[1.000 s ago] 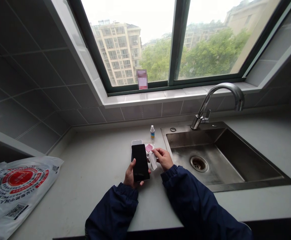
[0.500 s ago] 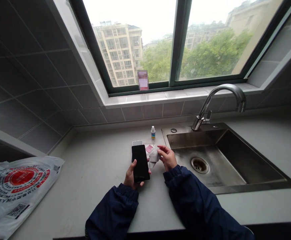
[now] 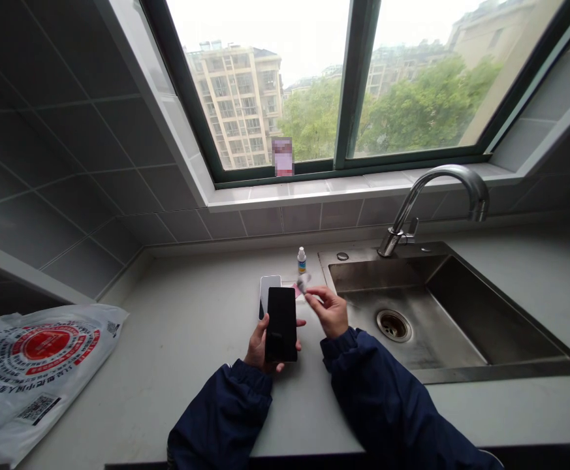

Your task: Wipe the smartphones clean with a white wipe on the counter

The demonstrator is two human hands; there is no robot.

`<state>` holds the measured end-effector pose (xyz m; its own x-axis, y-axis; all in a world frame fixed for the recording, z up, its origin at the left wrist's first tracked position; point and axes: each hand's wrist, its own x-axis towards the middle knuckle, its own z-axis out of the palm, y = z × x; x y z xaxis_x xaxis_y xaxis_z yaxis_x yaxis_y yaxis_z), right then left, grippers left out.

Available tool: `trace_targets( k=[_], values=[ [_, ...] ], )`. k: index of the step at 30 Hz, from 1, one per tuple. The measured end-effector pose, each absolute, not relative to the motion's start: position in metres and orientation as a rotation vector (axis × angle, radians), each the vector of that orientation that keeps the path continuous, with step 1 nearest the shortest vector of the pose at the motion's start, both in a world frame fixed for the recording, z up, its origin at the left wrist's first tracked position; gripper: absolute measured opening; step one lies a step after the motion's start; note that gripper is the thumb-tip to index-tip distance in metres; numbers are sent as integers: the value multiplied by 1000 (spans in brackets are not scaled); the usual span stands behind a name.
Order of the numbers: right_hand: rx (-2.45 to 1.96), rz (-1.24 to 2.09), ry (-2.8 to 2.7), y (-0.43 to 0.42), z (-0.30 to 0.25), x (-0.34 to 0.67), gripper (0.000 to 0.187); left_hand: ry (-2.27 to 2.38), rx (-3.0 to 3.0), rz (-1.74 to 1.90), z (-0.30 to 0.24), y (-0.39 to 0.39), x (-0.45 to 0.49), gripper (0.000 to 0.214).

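Low over the counter, my left hand (image 3: 257,344) is wrapped round a smartphone (image 3: 281,324) with a dark screen facing up. Its thumb lies on the left edge and fingertips show along the right edge. My right hand (image 3: 332,312) pinches a small crumpled grey cloth (image 3: 303,282) between thumb and fingers, just beyond the phone's upper right corner. Behind the held phone a second, pale-rimmed phone (image 3: 270,284) lies on the counter, partly covered from view. A pink piece (image 3: 297,292) shows beneath the cloth. A small white-capped bottle (image 3: 301,260) stands upright behind it.
A steel sink (image 3: 441,326) with a curved tap (image 3: 436,175) is set into the counter (image 3: 181,365) on the right. At the left lies a white plastic bag (image 3: 44,365) with red print. A window (image 3: 343,85) rises beyond the sill.
My right hand has lifted the cloth away from beside the phone, and it is more bunched. The held phone has shifted slightly right and straightened, showing more of the phone behind.
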<state>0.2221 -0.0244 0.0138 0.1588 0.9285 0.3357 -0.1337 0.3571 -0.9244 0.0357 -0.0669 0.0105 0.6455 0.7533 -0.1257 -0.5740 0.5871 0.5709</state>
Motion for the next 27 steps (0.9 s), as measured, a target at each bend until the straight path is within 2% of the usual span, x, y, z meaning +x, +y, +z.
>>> trace_targets(
  k=[6,12,14,27],
  values=[
    [-733,855,-1654,-53,16,199,22,432,454,935,10,-67,35,80],
    [-784,341,-2149,-48,9,199,48,440,455,937,10,-67,35,78],
    [-833,267,-2254,-48,6,198,54,446,458,931,9,-66,35,76],
    [-1076,98,-2203,-43,6,204,66,414,574,844,4,-71,41,75]
  ],
)
